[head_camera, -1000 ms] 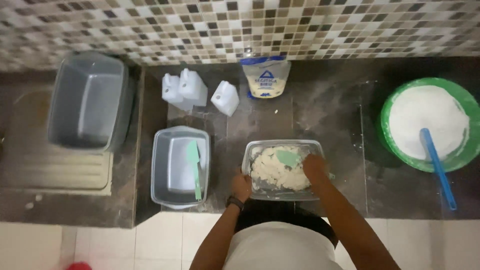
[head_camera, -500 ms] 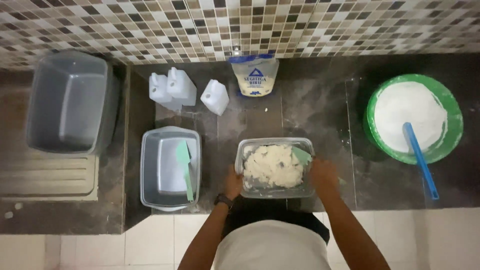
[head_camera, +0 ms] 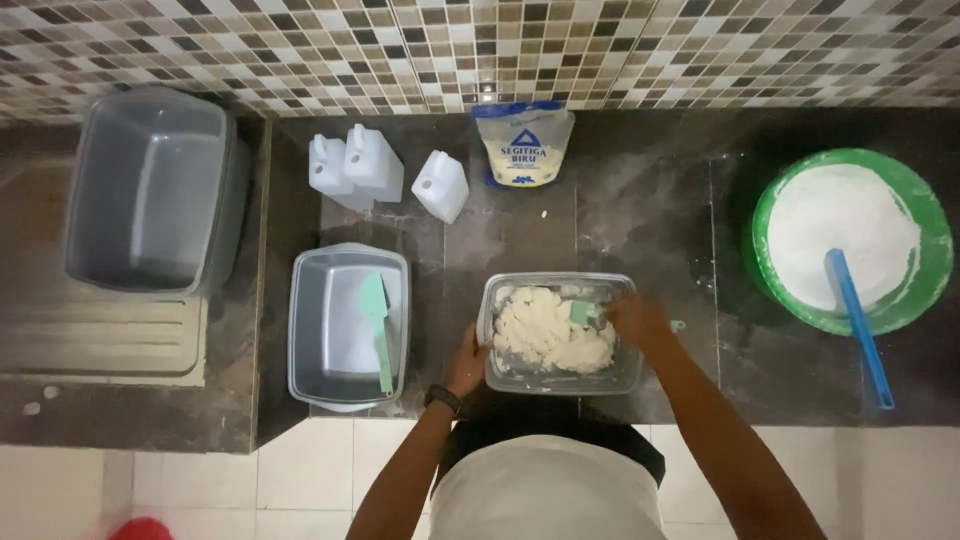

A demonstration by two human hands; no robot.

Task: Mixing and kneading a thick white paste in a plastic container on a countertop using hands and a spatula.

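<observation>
Two hands are working: left hand [head_camera: 468, 362] is gripping the tub [head_camera: 560, 385]; right hand [head_camera: 640, 322] is gripping a spatula [head_camera: 583, 312], scraping dough [head_camera: 548, 335] that looks clumpy, not yet smooth.

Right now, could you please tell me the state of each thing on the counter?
Clear container: holds crumbly dough, steadied by left hand.
Right hand: grip on a green spatula, in the dough.
Grey tub: holds a second spatula.
Large grey basin: nothing inside.
Green bowl: full of flour, blue scoop inside.
Flour bag: upright.
</observation>
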